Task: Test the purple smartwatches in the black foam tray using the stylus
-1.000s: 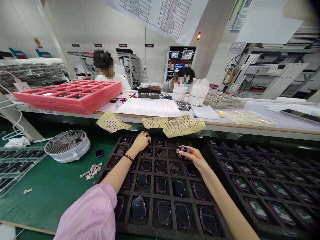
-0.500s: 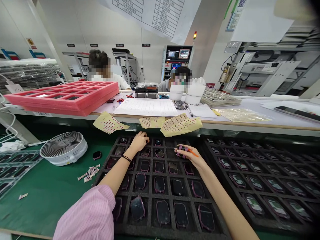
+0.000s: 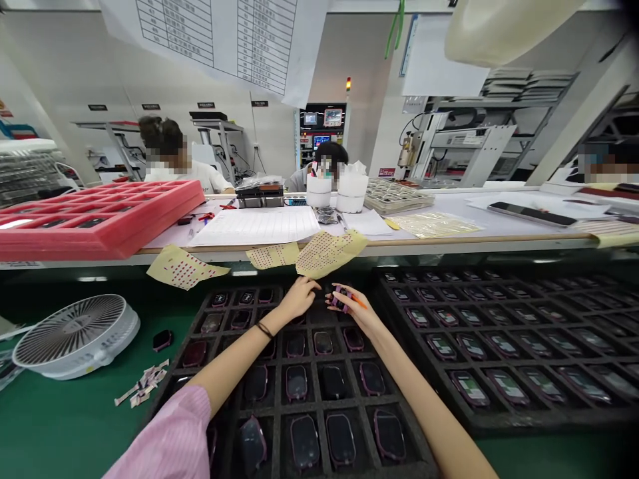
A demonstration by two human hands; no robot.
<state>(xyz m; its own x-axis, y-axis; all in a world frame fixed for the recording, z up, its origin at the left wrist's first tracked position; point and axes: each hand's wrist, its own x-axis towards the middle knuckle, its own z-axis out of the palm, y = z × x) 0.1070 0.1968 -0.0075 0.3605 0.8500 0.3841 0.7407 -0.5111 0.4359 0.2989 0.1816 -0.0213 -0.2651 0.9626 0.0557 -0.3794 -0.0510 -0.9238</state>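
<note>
A black foam tray (image 3: 312,414) of watch-like devices with purple frames lies below my arms. Over its far rows is my left hand (image 3: 298,298), fingers bent down; their tips and anything under them are too small to tell. Close to its right, my right hand (image 3: 355,307) grips a purple-framed device (image 3: 341,299) and also has an orange tool (image 3: 359,303) between its fingers. Screens face up in most of the tray's compartments, such as the dark watch (image 3: 304,442) near the front.
A second black tray (image 3: 492,420) of devices lies right. On the left are a white fan (image 3: 77,336), a loose watch (image 3: 162,340) and paper scraps (image 3: 144,384). The shelf holds a pink foam tray (image 3: 114,229) and papers; people sit behind it.
The view has turned to the right. My left hand has moved right across the tray, closer to my right hand, which still holds the device and the orange tool.
</note>
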